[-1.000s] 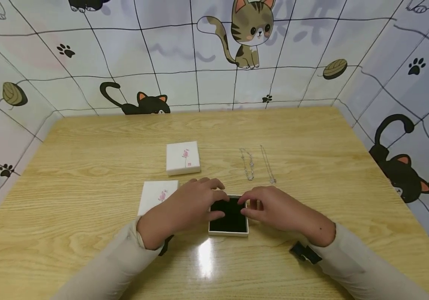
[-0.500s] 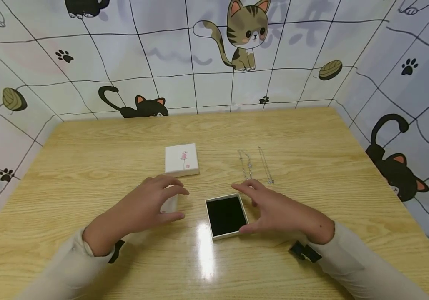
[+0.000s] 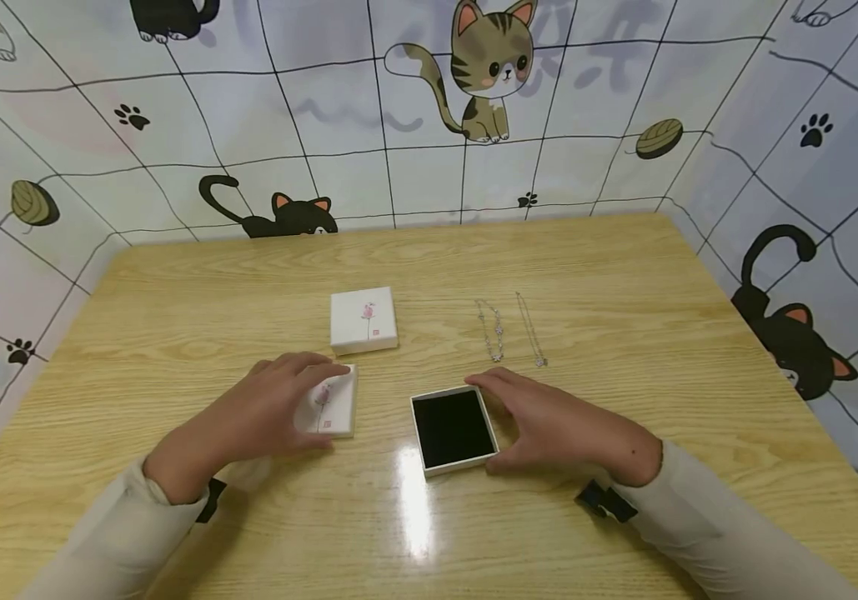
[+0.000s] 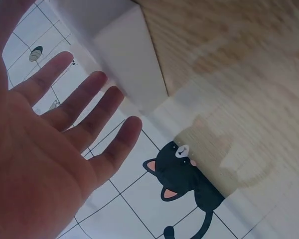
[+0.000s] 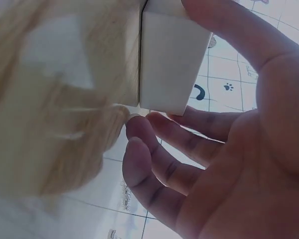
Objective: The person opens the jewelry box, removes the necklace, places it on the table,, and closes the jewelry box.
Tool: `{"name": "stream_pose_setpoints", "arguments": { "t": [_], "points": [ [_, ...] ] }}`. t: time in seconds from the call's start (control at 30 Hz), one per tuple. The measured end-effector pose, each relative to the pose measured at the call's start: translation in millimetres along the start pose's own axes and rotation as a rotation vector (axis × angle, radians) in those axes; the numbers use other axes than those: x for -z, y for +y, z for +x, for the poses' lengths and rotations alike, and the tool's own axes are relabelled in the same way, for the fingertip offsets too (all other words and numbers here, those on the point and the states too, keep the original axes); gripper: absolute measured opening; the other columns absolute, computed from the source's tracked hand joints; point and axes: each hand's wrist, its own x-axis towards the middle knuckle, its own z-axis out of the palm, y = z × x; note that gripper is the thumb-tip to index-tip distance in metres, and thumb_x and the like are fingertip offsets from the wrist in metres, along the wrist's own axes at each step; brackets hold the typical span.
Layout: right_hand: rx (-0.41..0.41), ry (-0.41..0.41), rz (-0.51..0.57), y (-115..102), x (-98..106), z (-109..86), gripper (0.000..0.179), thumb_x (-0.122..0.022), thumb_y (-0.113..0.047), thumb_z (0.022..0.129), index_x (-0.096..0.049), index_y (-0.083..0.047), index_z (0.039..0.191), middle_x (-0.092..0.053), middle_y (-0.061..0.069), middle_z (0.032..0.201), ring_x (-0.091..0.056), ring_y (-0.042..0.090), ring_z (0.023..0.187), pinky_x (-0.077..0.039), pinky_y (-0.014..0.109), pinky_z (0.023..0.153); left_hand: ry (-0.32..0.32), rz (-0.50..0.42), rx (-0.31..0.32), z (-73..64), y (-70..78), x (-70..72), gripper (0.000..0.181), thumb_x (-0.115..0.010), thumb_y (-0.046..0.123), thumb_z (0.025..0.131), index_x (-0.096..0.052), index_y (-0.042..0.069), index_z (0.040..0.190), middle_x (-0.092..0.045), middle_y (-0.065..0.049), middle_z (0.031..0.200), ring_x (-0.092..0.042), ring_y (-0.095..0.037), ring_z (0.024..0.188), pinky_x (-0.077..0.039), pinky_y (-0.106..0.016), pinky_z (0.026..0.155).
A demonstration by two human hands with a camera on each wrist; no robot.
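An open white jewelry box [image 3: 454, 431] with a black lining lies slightly turned in front of me. My right hand [image 3: 556, 425] grips it from the right, thumb at the near corner and fingers at the far one. The right wrist view shows the box's white side [image 5: 169, 59] between thumb and curled fingers. To the left, my left hand [image 3: 248, 417] reaches over a white square piece with a pink flower print [image 3: 338, 408], like a box lid, covering its left part. In the left wrist view those fingers [image 4: 97, 112] are spread and nearly straight beside a white side wall [image 4: 132, 62].
Farther back on the wooden table [image 3: 211, 308] stands another white flower-printed box [image 3: 363, 321]. A silver bracelet-like chain [image 3: 492, 332] and a thin silver necklace [image 3: 530, 329] with a small pendant lie behind the open box. A cat-patterned cloth [image 3: 353, 108] borders the table.
My left hand has left the open box, moved left and lowered over the flower-printed piece. The open box has turned slightly, and my right hand has closed in along its right side.
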Motion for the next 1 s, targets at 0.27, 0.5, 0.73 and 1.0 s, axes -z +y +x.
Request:
{"name": "stream_pose_setpoints", "arguments": {
  "t": [0.27,0.5,0.73,1.0],
  "points": [
    [0.018,0.02,-0.063,1.4,-1.9,1.8,0.1,-0.087,-0.039,0.074,-0.034,-0.01,0.153,-0.043,0.009,0.154,-0.044,0.029,0.14,-0.041,0.049,0.111,-0.079,-0.05,0.078,0.3,-1.8,-2.7,0.104,-0.092,0.041,0.067,-0.038,0.022,0.154,-0.049,-0.015,0.148,-0.05,-0.04,0.133,-0.037,-0.062,0.107],
    [0.041,0.025,-0.066,3.7,-5.2,0.8,0.1,-0.087,-0.037,0.076,-0.031,-0.006,0.153,-0.043,0.011,0.152,-0.045,0.029,0.139,-0.042,0.049,0.11,-0.066,-0.019,0.055,1.3,-3.8,-6.8,0.102,-0.09,0.04,0.069,-0.037,0.021,0.154,-0.054,-0.015,0.142,-0.054,-0.039,0.128,-0.042,-0.062,0.101],
    [0.051,0.032,-0.068,4.8,-6.2,1.9,0.1,-0.087,-0.038,0.075,-0.033,-0.003,0.151,-0.044,0.011,0.15,-0.047,0.028,0.137,-0.043,0.047,0.108,-0.055,-0.023,0.061,3.4,5.0,-5.8,0.108,-0.091,0.049,0.066,-0.037,0.018,0.154,-0.056,-0.014,0.136,-0.059,-0.034,0.119,-0.047,-0.058,0.099],
    [0.028,0.018,-0.045,4.8,-5.9,2.6,0.097,-0.087,-0.039,0.075,-0.034,-0.005,0.149,-0.043,0.008,0.149,-0.05,0.026,0.133,-0.045,0.046,0.106,-0.048,-0.101,0.03,13.9,38.7,-1.4,0.103,-0.083,0.056,0.073,-0.032,0.022,0.156,-0.053,-0.003,0.134,-0.054,-0.015,0.097,-0.049,-0.038,0.087]
  ]
}}
